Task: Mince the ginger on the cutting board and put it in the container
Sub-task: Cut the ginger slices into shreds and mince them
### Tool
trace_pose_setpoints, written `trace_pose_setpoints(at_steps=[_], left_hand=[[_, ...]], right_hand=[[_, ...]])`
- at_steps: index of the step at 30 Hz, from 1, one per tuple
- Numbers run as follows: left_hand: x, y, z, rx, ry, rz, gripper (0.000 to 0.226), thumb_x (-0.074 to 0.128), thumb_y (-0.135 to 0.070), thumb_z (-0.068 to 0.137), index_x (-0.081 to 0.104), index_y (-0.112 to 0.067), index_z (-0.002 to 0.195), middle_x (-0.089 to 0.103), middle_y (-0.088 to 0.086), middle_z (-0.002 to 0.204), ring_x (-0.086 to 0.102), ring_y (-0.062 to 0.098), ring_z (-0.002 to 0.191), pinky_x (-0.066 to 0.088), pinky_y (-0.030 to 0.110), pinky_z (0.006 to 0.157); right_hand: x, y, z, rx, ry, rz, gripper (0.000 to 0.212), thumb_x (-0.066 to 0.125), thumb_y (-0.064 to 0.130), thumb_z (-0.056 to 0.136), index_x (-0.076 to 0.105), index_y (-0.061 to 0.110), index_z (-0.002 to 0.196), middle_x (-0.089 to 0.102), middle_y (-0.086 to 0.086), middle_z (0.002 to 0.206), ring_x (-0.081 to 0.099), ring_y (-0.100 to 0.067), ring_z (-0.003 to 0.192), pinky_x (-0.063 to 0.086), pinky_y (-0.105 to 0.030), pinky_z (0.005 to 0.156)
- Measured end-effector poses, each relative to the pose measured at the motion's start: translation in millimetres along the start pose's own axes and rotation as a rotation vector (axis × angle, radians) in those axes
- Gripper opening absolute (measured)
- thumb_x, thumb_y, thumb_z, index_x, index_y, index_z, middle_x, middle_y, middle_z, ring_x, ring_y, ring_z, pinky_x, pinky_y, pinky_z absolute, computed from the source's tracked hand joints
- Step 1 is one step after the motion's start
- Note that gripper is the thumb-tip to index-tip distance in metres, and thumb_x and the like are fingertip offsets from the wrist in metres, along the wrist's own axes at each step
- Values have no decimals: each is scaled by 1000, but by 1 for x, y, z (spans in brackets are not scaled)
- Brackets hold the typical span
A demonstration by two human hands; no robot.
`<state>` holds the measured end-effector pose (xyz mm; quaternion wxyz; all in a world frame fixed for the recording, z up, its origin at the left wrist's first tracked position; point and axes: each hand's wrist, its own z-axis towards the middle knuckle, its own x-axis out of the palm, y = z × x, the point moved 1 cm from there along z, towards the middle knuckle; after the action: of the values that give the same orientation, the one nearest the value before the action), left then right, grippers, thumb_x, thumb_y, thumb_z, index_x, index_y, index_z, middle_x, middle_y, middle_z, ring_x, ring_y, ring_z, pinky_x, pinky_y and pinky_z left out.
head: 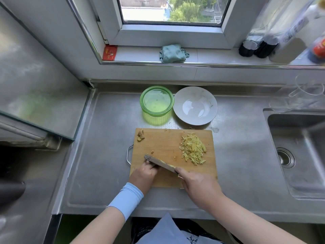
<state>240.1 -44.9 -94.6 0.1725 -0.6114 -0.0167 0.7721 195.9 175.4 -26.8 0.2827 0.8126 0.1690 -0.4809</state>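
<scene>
Mincing step: right hand (198, 186) grips knife (161, 163), left hand (145, 175) curled against it (grip unclear); next cross-chop ginger slivers (192, 149) beyond the fingertips (149, 164) before loading container (156, 101)

The cutting board (158, 143) in front of me is honey-tan wood with fine straight grain, the shredded ginger (192, 149) near its far right corner is pale yellow, and the knife (159, 162) I grip has a dull grey-brown blade flecked with yellow. Along the far edge of the brushed grey steel worktop (105, 138) stand a translucent lime-green container (156, 101) and a white plate (195, 105) with small dark lettering. My left wrist wears a pale blue sleeve (126, 199), and on the white sill (211, 55) lie a teal cloth (173, 53) and a red card (110, 52).
</scene>
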Motion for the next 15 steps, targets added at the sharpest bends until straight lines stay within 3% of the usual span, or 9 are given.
trace_pose_setpoints(at_steps=[4, 6, 9, 12, 15], left_hand=[[2, 1, 0, 8, -15, -4, 39, 46, -4, 75, 80, -14, 90, 73, 10, 83, 69, 30, 71, 56, 28, 50], [3, 2, -1, 2, -23, -7, 33, 55, -1, 75, 80, -14, 93, 73, 10, 84, 69, 30, 74, 57, 29, 54], [6, 4, -3, -11, -18, -33, 29, 56, -4, 78, 79, -13, 93, 72, 12, 83, 69, 32, 71, 55, 31, 49], [10, 6, -6, -10, -23, -32, 31, 50, -7, 81, 79, -12, 91, 72, 14, 85, 70, 35, 76, 56, 35, 50], [9, 3, -5, 11, -17, -16, 29, 73, 6, 66, 79, -10, 88, 73, 14, 83, 70, 34, 75, 59, 34, 55]], right_hand=[[-5, -1, 7, 1, 27, 34, 42, 41, 19, 99, 33, 39, 136, 66, -3, 86, 60, -34, 69, 44, -38, 51], [-5, 1, 15, 5, 32, 35, 32, 39, 19, 101, 37, 35, 129, 65, -7, 82, 58, -34, 64, 37, -35, 47], [-7, 7, 23, -8, 28, 27, 26, 38, 20, 101, 38, 34, 124, 63, -10, 77, 56, -32, 59, 35, -34, 45], [-5, 8, 16, -31, 17, 38, 29, 38, 21, 102, 36, 34, 128, 62, -6, 79, 55, -34, 63, 39, -37, 49], [-2, 3, 6, -23, 13, 26, 41, 37, 18, 101, 29, 38, 136, 59, -2, 79, 53, -34, 63, 36, -36, 50]])
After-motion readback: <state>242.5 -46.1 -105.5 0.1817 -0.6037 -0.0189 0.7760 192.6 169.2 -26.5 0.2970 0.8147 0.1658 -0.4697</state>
